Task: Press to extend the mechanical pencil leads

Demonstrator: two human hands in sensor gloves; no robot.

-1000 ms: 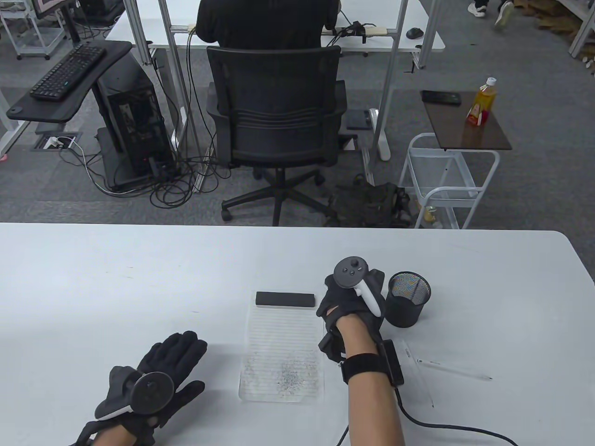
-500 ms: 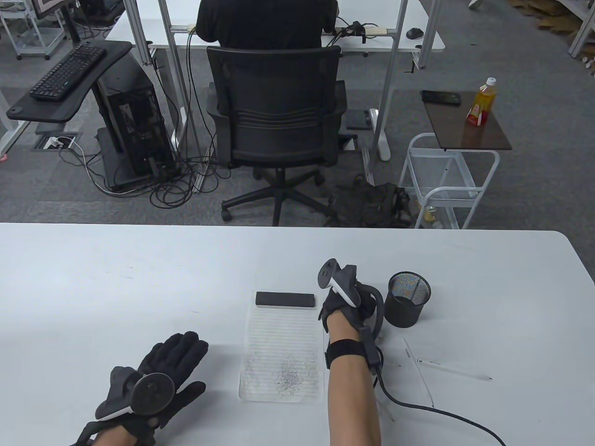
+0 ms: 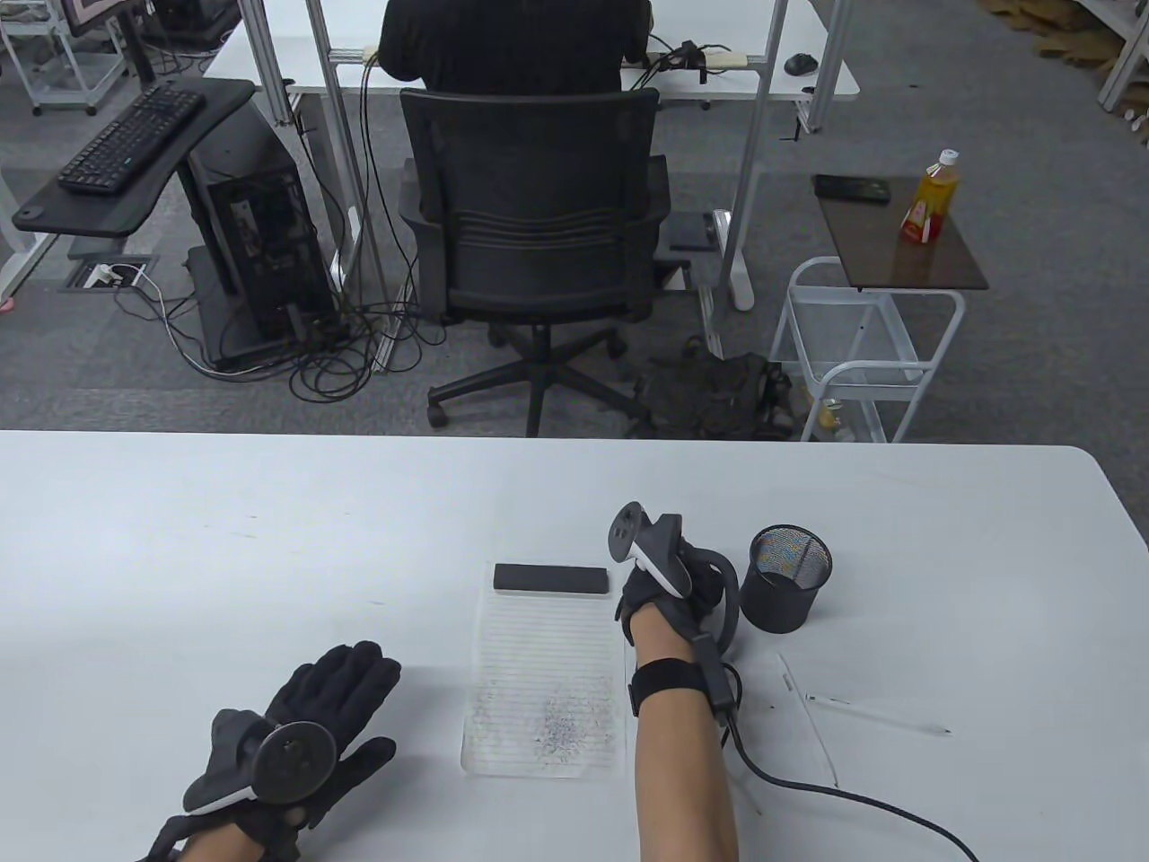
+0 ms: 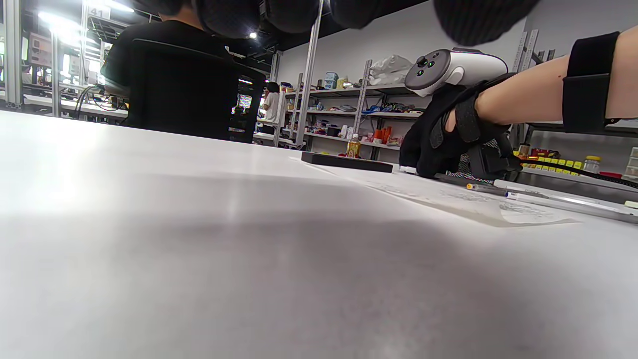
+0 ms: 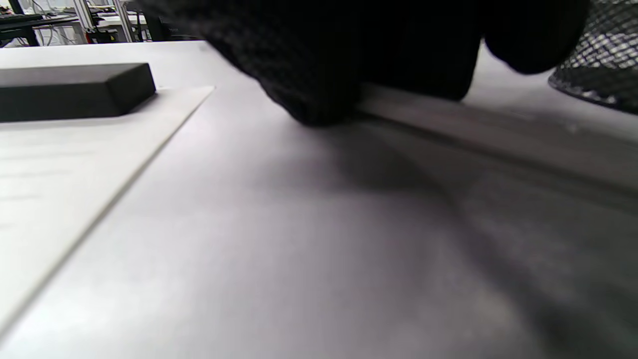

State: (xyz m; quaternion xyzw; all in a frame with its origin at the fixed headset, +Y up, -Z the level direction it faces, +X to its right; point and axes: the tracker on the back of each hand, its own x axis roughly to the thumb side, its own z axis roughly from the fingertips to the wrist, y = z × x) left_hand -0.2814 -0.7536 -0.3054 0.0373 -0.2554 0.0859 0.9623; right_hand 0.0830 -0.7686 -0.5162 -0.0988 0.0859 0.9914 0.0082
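pencils [image 3: 875,714] loose on table | left hand [image 3: 301,727] flat, fingers spread | right hand [image 3: 669,588] grip unclear

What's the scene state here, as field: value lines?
left hand: flat on the table, palm down, holding nothing
right hand: knuckles down between the paper and the cup; grip hidden
paper: lined sheet, scribbled near its lower end
block: black, on the paper's far edge
cup: black mesh, upright, right of the right hand
pencils: lying on the table right of the right forearm
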